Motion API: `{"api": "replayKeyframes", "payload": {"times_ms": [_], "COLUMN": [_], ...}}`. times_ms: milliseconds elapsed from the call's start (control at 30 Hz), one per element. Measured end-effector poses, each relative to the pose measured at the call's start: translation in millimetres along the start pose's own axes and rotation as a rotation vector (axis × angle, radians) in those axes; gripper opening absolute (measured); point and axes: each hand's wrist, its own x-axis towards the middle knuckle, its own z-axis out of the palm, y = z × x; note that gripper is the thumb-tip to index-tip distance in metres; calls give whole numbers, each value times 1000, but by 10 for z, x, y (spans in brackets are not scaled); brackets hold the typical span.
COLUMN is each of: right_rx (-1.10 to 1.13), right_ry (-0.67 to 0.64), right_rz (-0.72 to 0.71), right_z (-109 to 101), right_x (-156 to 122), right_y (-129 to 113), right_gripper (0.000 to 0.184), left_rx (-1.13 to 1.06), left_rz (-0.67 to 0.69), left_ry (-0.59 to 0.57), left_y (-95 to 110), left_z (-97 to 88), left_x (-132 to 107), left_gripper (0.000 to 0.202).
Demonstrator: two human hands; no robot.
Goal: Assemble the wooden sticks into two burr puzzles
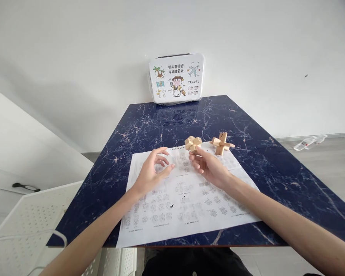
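A dark blue marble-patterned table (pixel 247 126) carries a white instruction sheet (pixel 189 207) printed with small puzzle diagrams. My right hand (pixel 208 165) pinches a light wooden knot puzzle (pixel 193 143) at its fingertips, a little above the sheet's far edge. My left hand (pixel 153 169) hovers over the sheet to the left of it, fingers loosely curled and apart, holding nothing. A second wooden puzzle, cross-shaped (pixel 222 143), stands on the table just right of the held one.
A white tin box (pixel 176 78) with cartoon pictures leans against the wall at the table's far edge. A white perforated basket (pixel 25 226) sits low at the left. A plastic bottle (pixel 309 142) lies on the floor at the right.
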Motion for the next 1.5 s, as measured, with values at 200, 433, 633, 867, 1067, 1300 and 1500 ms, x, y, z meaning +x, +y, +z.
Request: {"api": "replayKeyframes", "payload": {"times_ms": [200,433,633,867,1067,1300,1500], "right_rx": [22,-442,-526,-528,-521,-538,-545], "right_ry": [70,-333,-397,-402,-395,-394,-395], "right_rz": [32,3,-11,-7,-22,-17,-17], "right_z": [-12,108,98,105,116,131,131], "right_x": [-10,-142,-111,-114,-126,-135,-141], "right_y": [-26,93,109,118,119,95,92], "right_gripper": [21,34,38,37,36,37,38], "left_rx": [57,379,599,622,613,611,610], "left_rz": [-7,258,467,486,493,481,473], "left_ry": [-12,-311,-328,-316,-322,-340,-344], "left_y": [16,-87,-152,-149,-140,-144,-150], "left_z": [-5,21,23,8,10,6,5], "left_x": [10,-60,-80,-68,-64,-66,-69], "left_gripper": [31,16,21,21,23,23,23]}}
